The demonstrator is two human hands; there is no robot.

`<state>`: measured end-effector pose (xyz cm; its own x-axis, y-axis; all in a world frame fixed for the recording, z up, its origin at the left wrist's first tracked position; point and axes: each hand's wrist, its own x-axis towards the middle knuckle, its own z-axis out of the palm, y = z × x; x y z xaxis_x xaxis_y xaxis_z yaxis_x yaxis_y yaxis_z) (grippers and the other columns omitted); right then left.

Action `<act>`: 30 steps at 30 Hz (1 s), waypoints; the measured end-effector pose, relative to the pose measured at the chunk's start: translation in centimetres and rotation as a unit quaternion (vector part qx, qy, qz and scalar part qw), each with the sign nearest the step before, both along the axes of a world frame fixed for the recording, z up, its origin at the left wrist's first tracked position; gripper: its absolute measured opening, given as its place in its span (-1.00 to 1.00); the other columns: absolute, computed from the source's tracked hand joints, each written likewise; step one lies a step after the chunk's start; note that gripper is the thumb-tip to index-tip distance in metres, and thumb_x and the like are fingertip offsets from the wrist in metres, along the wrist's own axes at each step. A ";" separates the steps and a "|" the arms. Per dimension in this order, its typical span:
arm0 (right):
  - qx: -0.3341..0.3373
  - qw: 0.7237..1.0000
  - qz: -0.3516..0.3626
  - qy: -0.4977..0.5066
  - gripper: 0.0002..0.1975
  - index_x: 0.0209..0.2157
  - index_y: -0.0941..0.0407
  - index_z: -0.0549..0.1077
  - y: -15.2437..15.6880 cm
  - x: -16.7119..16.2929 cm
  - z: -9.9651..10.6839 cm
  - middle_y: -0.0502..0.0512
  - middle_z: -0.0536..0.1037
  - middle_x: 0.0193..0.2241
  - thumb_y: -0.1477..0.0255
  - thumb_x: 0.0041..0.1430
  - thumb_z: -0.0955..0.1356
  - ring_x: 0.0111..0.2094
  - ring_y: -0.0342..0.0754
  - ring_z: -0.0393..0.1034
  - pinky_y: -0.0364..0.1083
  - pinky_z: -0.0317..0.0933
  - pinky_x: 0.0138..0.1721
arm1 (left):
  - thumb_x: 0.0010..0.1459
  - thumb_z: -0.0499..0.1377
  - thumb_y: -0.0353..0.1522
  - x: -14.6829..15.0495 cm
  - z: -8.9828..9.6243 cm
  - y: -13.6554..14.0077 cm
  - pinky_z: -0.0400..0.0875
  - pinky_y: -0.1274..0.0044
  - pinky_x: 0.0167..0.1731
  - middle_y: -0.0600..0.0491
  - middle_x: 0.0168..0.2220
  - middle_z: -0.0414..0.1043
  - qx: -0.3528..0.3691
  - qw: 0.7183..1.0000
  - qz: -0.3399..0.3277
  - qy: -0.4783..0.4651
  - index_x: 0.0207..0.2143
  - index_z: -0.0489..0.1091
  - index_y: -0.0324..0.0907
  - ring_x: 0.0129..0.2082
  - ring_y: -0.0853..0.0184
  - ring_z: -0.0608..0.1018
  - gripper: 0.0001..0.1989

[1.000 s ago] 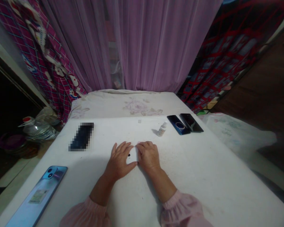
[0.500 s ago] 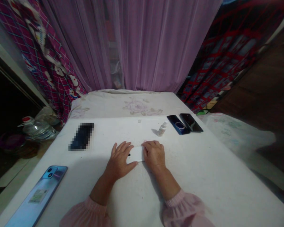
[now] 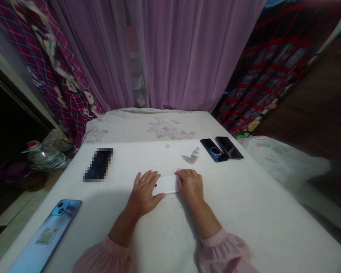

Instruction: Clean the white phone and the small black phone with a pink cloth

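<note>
A white phone point(image 3: 167, 184) lies face down on the white table, a dark camera spot at its left end. My left hand point(image 3: 143, 191) holds that end, thumb along the near edge and fingers at the far edge. Over the phone's right end, my right hand point(image 3: 191, 185) is closed, with its fingers curled down and fingertips hidden. A bit of something pale pink shows by its index finger, too small to name. Beyond the right hand stands a small white spray bottle point(image 3: 194, 155).
Two dark phones, a blue one point(image 3: 214, 150) and a black one point(image 3: 229, 147), lie at the back right. A light blue phone point(image 3: 47, 237) is at the front left, a blurred dark object point(image 3: 99, 165) behind it. A water jug point(image 3: 45, 155) stands beyond the table's left edge.
My right hand has slid a little to the right along the white phone, uncovering more of its back. My left hand has stayed in place.
</note>
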<state>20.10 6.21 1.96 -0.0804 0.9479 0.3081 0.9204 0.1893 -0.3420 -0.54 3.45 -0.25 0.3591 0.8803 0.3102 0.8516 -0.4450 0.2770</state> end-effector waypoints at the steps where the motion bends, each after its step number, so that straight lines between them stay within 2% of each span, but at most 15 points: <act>1: 0.009 1.000 -0.005 0.005 -0.76 -0.21 0.04 0.59 0.2 0.5 -0.4 0.09 0.62 -0.20 0.54 0.21 0.30 -0.14 0.02 0.36 -0.05 0.07 -0.18 | 0.22 0.13 -0.16 0.0 -0.1 0.0 -0.04 0.04 0.27 -0.15 0.22 0.31 0.005 1.000 0.002 -0.001 0.22 0.23 -0.15 0.26 0.03 0.29 -0.44; 6: 0.078 0.996 0.027 0.039 -0.68 -0.16 0.08 0.58 0.8 1.3 -2.2 0.11 0.61 -0.21 0.63 0.17 0.27 -0.21 0.00 0.39 -0.08 0.16 -0.17 | 0.25 0.08 -0.19 0.0 -0.6 0.2 0.02 0.08 0.26 -0.19 0.22 0.30 0.021 1.000 0.014 -0.002 0.27 0.14 -0.26 0.25 0.05 0.31 -0.41; 10: 0.107 0.991 0.051 0.064 -0.67 -0.18 0.10 0.59 0.6 0.4 -2.2 0.12 0.60 -0.22 0.65 0.15 0.27 -0.21 0.01 0.39 -0.07 0.22 -0.14 | 0.20 0.12 -0.22 0.0 -0.8 0.3 0.06 0.09 0.25 -0.20 0.21 0.31 0.026 0.999 0.029 -0.009 0.24 0.17 -0.27 0.23 0.03 0.32 -0.40; 18: 0.086 0.991 0.057 0.087 -0.74 -0.25 0.10 0.61 0.1 -0.2 -1.7 0.16 0.57 -0.22 0.60 0.15 0.30 -0.20 0.03 0.37 -0.06 0.29 -0.16 | 0.03 0.19 -0.34 0.3 0.1 0.3 0.17 0.08 0.19 -0.18 0.03 0.40 0.046 0.997 0.040 -0.057 0.12 0.31 -0.24 0.07 0.02 0.42 -0.45; 21: 0.081 0.992 0.072 0.070 -0.74 -0.28 0.11 0.61 -0.2 -1.1 -1.4 0.17 0.57 -0.23 0.62 0.14 0.30 -0.21 0.04 0.36 -0.05 0.28 -0.17 | 0.05 0.19 -0.34 0.3 0.3 0.4 0.23 0.11 0.14 -0.16 -0.02 0.39 0.046 0.996 0.028 -0.074 0.11 0.31 -0.22 0.02 0.04 0.42 -0.47; 26: 0.042 0.988 0.142 0.039 -0.77 -0.29 0.09 0.59 -1.2 -3.6 -0.4 0.14 0.58 -0.22 0.63 0.06 0.36 -0.19 0.04 0.35 -0.03 0.25 -0.15 | 0.10 0.19 -0.33 0.0 -0.1 0.5 0.22 0.10 0.15 -0.15 -0.01 0.39 0.046 0.996 0.019 -0.076 0.16 0.25 -0.21 0.03 0.05 0.42 -0.45; 30: 0.023 0.990 0.133 0.032 -0.76 -0.26 0.06 0.60 -1.2 -3.5 -0.1 0.12 0.59 -0.20 0.62 0.09 0.36 -0.19 0.04 0.36 -0.04 0.25 -0.15 | 0.09 0.21 -0.30 0.0 -0.3 0.5 0.19 0.10 0.16 -0.17 0.00 0.41 0.055 0.996 0.024 -0.069 0.13 0.27 -0.24 0.05 0.04 0.43 -0.46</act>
<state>16.65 5.00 1.85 -0.3040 0.8810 0.3625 0.8127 0.4384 -0.3838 -0.55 3.95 -0.50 0.2649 0.8536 0.4486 0.8299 -0.4387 0.3447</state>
